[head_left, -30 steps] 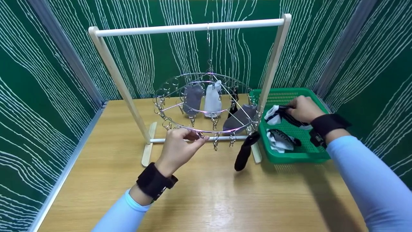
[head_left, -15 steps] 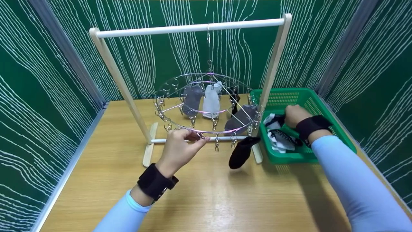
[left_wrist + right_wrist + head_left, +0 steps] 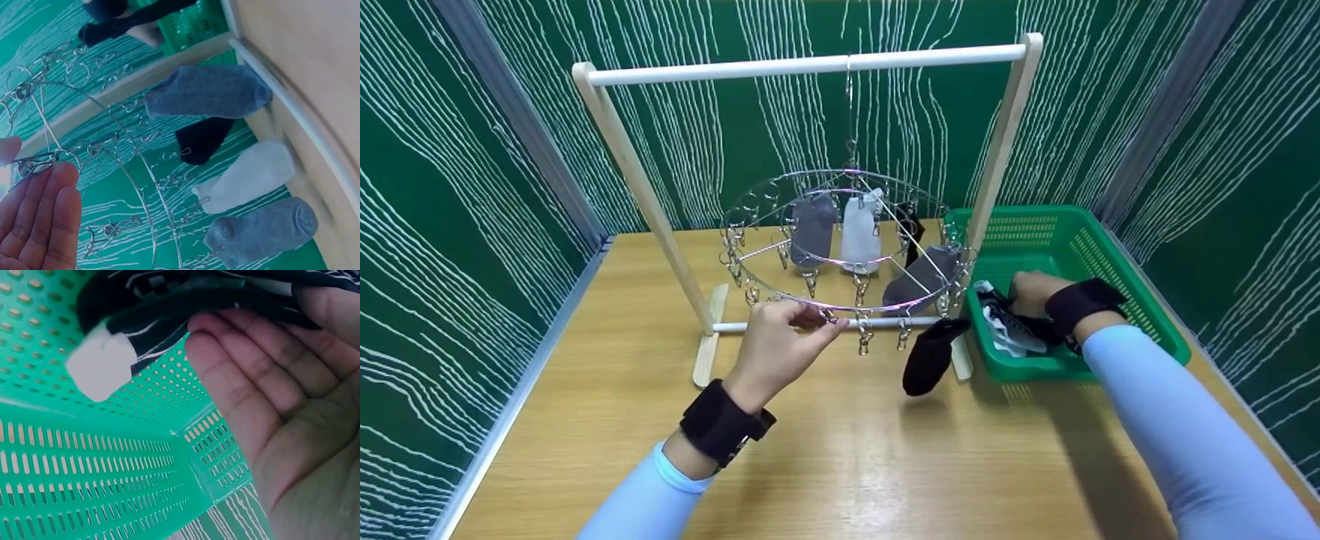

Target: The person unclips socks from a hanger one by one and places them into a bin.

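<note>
In the head view my left hand (image 3: 780, 345) is at the front rim of a round metal hanger (image 3: 877, 307). Its thumb and fingers pinch a wire clip (image 3: 38, 166), seen closely in the left wrist view. My right hand (image 3: 1035, 294) reaches down into a green basket (image 3: 1140, 300). There it holds a black-and-white sock (image 3: 152, 332) between thumb and fingers; the sock's white end hangs free in the right wrist view. Other black and white sock fabric (image 3: 1012, 337) lies beneath that hand, partly hidden by it.
Clipped on the hanger are a grey sock (image 3: 813, 232), a white sock (image 3: 861, 232), another grey sock (image 3: 922, 281) and black socks, one of them (image 3: 930, 360) low at the front right. A wooden stand (image 3: 630, 180) carries the hanger over the table (image 3: 825, 465).
My right hand has gone down and a little left into the basket with the black-and-white sock. My left hand stays on the clip. The front black sock has swung slightly.
</note>
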A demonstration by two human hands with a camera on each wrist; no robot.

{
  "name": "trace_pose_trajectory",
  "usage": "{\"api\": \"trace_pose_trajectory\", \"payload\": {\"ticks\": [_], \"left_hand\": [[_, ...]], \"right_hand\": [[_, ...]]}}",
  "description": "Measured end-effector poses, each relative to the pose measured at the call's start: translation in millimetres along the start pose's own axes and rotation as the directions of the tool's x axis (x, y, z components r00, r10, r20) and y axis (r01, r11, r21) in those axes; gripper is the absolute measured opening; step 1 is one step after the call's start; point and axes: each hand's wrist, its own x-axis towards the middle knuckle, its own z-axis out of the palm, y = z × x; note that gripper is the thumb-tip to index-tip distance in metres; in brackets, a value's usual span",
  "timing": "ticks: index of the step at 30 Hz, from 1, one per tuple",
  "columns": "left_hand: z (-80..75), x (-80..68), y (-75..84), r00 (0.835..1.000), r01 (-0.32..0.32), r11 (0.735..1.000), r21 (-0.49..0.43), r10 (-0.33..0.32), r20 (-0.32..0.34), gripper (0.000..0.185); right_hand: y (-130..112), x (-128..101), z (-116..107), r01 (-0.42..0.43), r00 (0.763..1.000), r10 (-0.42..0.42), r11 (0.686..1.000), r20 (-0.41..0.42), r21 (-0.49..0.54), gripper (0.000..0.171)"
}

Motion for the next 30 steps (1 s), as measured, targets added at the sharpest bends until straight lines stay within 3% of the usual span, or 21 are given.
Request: {"api": "trace_pose_trajectory", "payload": {"ticks": [6,11,16,22,30], "left_hand": [[-0.5,0.2,-1.3,1.0,-0.004,1.0,0.001,0.004,-0.013,0.013],[-0.6,-0.7,-2.4,1.0,0.008,1.0,0.0,-0.008,-0.013,0.014],[-0.9,-2.6,-3.2,1.0,0.012,1.0,-0.005,-0.012,-0.007,0.013],[-1.7,-3.1,-3.7,1.0,0.015,1.0,-0.003,-0.015,0.0,0.014],[-2.2,-4.4,-3.5,0.999,0.039,0.999,0.008,-0.039,-0.003,0.013]], "right_hand": [[0.7,-1.6,-0.9,0.059,0.998,-0.059,0.998,-0.012,0.006,0.034],[-2.6,-10.0,-11.0,0.062,0.996,-0.061,0.998,-0.061,0.013,0.024],[-9.8,-22.6,-20.5,0.097,0.989,-0.092,0.994,-0.116,0.044,0.032],[-24.7,-38.2,-30.4,0.181,0.954,-0.147,0.977,-0.26,0.112,0.028],[-53.2,-61.3,-40.7,0.225,0.917,-0.154,0.962,-0.369,0.157,0.029]]}}
